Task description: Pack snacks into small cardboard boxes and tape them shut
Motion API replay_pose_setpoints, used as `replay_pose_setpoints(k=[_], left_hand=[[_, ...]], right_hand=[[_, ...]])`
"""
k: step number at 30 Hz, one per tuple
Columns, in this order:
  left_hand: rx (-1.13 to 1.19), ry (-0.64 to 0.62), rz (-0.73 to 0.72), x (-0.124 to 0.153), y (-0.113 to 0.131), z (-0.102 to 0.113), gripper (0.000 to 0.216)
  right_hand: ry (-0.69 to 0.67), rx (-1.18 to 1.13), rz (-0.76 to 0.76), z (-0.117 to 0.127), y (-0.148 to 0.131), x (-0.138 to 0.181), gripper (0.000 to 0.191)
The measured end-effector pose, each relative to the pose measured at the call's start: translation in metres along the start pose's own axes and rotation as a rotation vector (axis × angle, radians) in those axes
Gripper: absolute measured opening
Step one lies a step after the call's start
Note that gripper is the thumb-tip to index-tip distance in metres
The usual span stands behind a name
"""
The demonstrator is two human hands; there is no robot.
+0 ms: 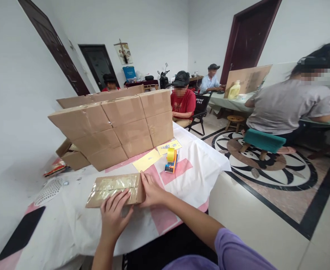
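**Head view.** The left hand is resting palm-down on the near edge of a flat cardboard box, its grip released and its fingers spread over the taped top. The right hand is pressing against the box's right end with fingers extended along the top face. Its grip is also released and is enclosing nothing.

The flat cardboard box is lying on the white-covered tabletop, just in front of the person. Its flaps are closed and sealed under glossy clear tape, so its contents are not showing.

Behind it, a stack of closed cartons is standing in two tiers of three, each taped along its seams, with nothing of the insides showing. At the stack's left end an open carton is sitting with a flap raised; what it is holding cannot be told.

Between the stack and the right hand, a yellow sheet is lying flat, and a tape dispenser with a yellow roll is standing just beside it. A dark flat slab is lying near the tabletop's left corner. Other people are sitting at tables farther back.
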State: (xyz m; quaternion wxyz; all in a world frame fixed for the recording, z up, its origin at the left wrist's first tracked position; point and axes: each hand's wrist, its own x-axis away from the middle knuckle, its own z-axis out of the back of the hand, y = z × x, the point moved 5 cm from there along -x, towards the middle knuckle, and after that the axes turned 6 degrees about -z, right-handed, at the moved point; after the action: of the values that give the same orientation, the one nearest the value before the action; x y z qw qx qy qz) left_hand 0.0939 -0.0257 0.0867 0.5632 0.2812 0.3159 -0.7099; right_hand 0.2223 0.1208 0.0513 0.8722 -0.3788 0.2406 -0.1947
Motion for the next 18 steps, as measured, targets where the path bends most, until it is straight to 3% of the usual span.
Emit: replay_pose_setpoints(k=[5,9,14,18], left_hand=[[-0.124,0.114,0.074,0.018,0.014,0.009,0.052],[-0.082,0.216,0.156,0.018,0.022,0.004,0.049],[0.102,0.05,0.265,0.001,0.034,-0.041,0.027],[0.324,-0.001,0.356,-0.005,0.05,-0.074,0.033]], right_hand=[[0.103,-0.066,-0.048,0.006,0.001,0.023,0.159],[0.249,-0.177,-0.12,0.042,0.009,0.052,0.154],[0.47,-0.109,-0.151,0.109,0.012,0.092,0.15],[0.471,0.044,-0.16,0.138,0.011,0.115,0.15]])
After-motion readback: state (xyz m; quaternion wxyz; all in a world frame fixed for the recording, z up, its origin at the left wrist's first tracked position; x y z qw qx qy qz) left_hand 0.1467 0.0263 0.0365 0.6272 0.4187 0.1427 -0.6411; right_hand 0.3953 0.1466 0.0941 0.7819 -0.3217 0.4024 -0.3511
